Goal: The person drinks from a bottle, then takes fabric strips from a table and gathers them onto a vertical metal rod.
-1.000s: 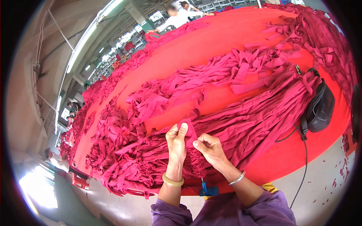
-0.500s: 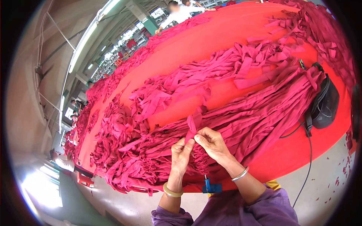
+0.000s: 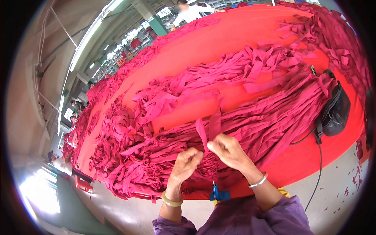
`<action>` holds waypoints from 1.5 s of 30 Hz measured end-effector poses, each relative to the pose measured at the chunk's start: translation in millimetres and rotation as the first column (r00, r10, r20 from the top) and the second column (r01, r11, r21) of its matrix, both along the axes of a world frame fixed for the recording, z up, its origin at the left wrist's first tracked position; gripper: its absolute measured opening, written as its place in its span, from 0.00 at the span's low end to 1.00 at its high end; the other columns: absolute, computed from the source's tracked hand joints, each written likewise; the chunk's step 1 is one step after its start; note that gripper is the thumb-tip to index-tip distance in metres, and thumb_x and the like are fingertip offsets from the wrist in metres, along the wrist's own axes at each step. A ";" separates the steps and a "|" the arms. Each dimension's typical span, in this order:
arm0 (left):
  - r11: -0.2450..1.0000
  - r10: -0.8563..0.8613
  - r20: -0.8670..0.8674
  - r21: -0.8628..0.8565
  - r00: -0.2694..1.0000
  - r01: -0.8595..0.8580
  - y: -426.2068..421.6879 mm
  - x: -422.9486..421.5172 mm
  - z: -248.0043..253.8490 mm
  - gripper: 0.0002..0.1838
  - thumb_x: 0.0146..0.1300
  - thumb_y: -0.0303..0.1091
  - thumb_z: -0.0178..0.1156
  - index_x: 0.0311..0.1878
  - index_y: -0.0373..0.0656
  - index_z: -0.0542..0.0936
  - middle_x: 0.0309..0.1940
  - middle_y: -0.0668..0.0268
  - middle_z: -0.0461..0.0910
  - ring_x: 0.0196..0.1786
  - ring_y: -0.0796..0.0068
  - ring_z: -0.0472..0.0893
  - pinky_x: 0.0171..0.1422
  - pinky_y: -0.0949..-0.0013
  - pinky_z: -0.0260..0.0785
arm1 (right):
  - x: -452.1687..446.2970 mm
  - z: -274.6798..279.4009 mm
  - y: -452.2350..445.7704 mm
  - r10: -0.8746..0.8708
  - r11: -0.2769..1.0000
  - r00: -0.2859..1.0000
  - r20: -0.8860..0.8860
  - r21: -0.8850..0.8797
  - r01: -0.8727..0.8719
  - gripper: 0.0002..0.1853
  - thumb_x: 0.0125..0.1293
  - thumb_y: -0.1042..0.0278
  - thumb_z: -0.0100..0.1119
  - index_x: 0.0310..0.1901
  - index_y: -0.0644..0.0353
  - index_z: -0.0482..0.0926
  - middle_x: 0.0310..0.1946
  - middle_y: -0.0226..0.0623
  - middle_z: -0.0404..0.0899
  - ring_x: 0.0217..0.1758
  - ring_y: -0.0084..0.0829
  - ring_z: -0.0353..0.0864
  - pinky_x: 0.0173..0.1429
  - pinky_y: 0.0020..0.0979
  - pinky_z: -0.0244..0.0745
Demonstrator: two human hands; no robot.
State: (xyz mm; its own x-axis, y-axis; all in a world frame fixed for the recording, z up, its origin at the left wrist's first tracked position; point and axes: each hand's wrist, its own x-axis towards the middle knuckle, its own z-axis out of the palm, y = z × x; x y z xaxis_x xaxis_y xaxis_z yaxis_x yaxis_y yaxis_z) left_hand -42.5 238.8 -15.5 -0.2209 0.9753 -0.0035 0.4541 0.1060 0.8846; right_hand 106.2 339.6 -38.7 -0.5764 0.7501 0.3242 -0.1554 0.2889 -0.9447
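Observation:
A dark pink fabric strip [image 3: 201,131] runs down between my two hands from the pile beyond them. My left hand [image 3: 186,165] is closed, thumb against curled fingers, at the strip's lower end. On the other side my right hand [image 3: 228,150] is closed on the strip too, its fingertips partly hidden. Just below them, gathered fabric [image 3: 209,167] is bunched in tight folds around a thin upright metal rod [image 3: 214,183]. That rod rises from a blue clamp [image 3: 219,195] at the table's near edge.
Long fabric strips [image 3: 266,113] lie heaped across the red-covered table [image 3: 172,51]. A black bag [image 3: 337,111] with a cable sits at the right. Beyond the far edge is a person in white [image 3: 192,13]. A red stool [image 3: 83,184] stands on the floor at left.
My hands have moved slightly apart and lower on the strip, the right one outward to the right. More of the strip now shows above them. The view has shifted a little.

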 end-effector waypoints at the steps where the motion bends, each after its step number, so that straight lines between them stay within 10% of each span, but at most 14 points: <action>1: 0.995 0.060 -0.049 0.088 0.997 -0.055 6.5 1.6 3.1 0.10 0.62 0.34 0.52 0.27 0.37 0.72 0.19 0.73 0.69 0.23 0.87 0.66 0.26 0.80 0.59 | -8.1 4.1 3.9 -0.027 0.999 0.995 -0.094 -0.042 0.023 0.11 0.59 0.66 0.54 0.28 0.65 0.72 0.19 0.25 0.70 0.23 0.14 0.65 0.25 0.19 0.61; 7: 0.937 0.115 0.259 0.291 0.959 -0.191 46.3 22.2 13.2 0.04 0.58 0.26 0.54 0.29 0.37 0.74 0.21 0.71 0.74 0.24 0.88 0.67 0.27 0.83 0.58 | -43.8 11.9 32.4 0.159 0.880 0.915 -0.372 -0.366 -0.302 0.06 0.59 0.67 0.54 0.32 0.60 0.76 0.20 0.23 0.70 0.19 0.11 0.62 0.21 0.15 0.55; 12: 0.861 0.131 0.351 0.424 0.927 -0.282 63.8 23.2 5.3 0.05 0.56 0.23 0.56 0.24 0.37 0.73 0.19 0.71 0.74 0.20 0.89 0.66 0.23 0.82 0.57 | -54.5 10.1 26.5 -0.059 0.752 0.808 -0.586 -0.559 -0.350 0.05 0.60 0.70 0.52 0.29 0.58 0.76 0.17 0.22 0.70 0.16 0.12 0.63 0.20 0.14 0.56; 19: 0.923 0.233 -0.191 0.352 0.954 -0.155 21.1 29.1 10.8 0.08 0.54 0.27 0.58 0.23 0.35 0.72 0.12 0.65 0.70 0.17 0.84 0.66 0.20 0.75 0.57 | -32.5 -2.3 3.2 0.011 0.757 0.908 -0.418 -0.590 -0.281 0.04 0.59 0.70 0.53 0.30 0.60 0.74 0.18 0.23 0.69 0.17 0.13 0.64 0.20 0.16 0.61; 22: 0.930 0.279 -0.473 0.350 0.836 -0.112 13.5 45.1 23.1 0.04 0.53 0.25 0.56 0.28 0.35 0.72 0.19 0.54 0.73 0.21 0.56 0.74 0.24 0.63 0.65 | -28.8 -4.2 0.8 -0.182 0.950 0.937 -0.298 -0.298 0.090 0.06 0.58 0.70 0.57 0.34 0.62 0.72 0.19 0.24 0.68 0.18 0.14 0.64 0.20 0.16 0.60; 25: 0.913 0.301 -0.671 0.407 0.678 -0.003 6.2 60.1 26.2 0.04 0.52 0.22 0.53 0.33 0.35 0.73 0.24 0.52 0.73 0.28 0.49 0.75 0.28 0.61 0.66 | -24.9 -4.7 -0.7 -0.211 0.966 0.932 -0.295 -0.209 0.152 0.10 0.55 0.71 0.60 0.36 0.62 0.70 0.20 0.24 0.66 0.20 0.13 0.62 0.22 0.15 0.59; 28: 0.929 0.177 -0.526 0.368 0.832 0.036 9.3 42.3 35.2 0.03 0.53 0.21 0.51 0.32 0.35 0.73 0.24 0.52 0.71 0.27 0.51 0.74 0.28 0.61 0.67 | -30.6 -6.6 -6.8 -0.152 0.972 0.955 -0.256 -0.212 0.098 0.10 0.55 0.71 0.60 0.33 0.62 0.69 0.20 0.23 0.66 0.22 0.12 0.61 0.24 0.15 0.58; 30: 0.974 0.155 -0.199 0.195 0.968 -0.116 22.7 28.0 41.5 0.06 0.60 0.26 0.50 0.38 0.35 0.73 0.22 0.62 0.72 0.18 0.75 0.72 0.21 0.74 0.64 | -38.1 -11.5 -7.0 -0.130 0.965 0.943 -0.307 -0.259 0.049 0.08 0.55 0.73 0.60 0.31 0.63 0.70 0.20 0.23 0.67 0.22 0.11 0.62 0.24 0.15 0.58; 35: 0.997 0.016 0.505 0.059 0.863 -0.053 56.7 -1.8 33.6 0.12 0.61 0.36 0.52 0.41 0.36 0.73 0.20 0.72 0.70 0.15 0.85 0.66 0.14 0.82 0.56 | -40.6 -4.5 -7.1 -0.109 0.955 0.946 -0.305 -0.295 0.015 0.04 0.57 0.76 0.56 0.30 0.65 0.72 0.19 0.23 0.68 0.21 0.11 0.62 0.23 0.16 0.58; 39: 0.985 0.047 0.708 0.086 0.704 -0.152 70.8 -1.5 25.4 0.07 0.58 0.33 0.56 0.37 0.41 0.74 0.20 0.74 0.71 0.15 0.87 0.65 0.14 0.84 0.53 | -44.8 -5.1 4.9 -0.160 0.956 0.928 -0.335 -0.285 0.062 0.07 0.61 0.74 0.49 0.27 0.64 0.74 0.17 0.21 0.67 0.19 0.11 0.59 0.21 0.17 0.53; 45: 0.971 0.153 0.545 0.072 0.824 -0.228 57.5 10.5 10.5 0.12 0.58 0.38 0.56 0.40 0.40 0.76 0.15 0.77 0.68 0.14 0.90 0.61 0.15 0.84 0.47 | -49.3 -17.7 -2.5 -0.102 0.868 0.889 -0.447 -0.477 -0.140 0.09 0.62 0.71 0.49 0.25 0.60 0.72 0.17 0.20 0.65 0.21 0.12 0.58 0.26 0.18 0.53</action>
State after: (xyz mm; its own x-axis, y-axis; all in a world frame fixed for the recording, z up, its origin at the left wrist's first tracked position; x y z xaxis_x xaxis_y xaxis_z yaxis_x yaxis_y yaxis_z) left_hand -31.9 296.3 -5.0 -0.4029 0.9137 -0.0532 -0.1082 0.0102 0.9941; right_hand 56.8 337.1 -56.4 -0.4757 0.8676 0.1448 -0.5907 -0.1931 -0.7835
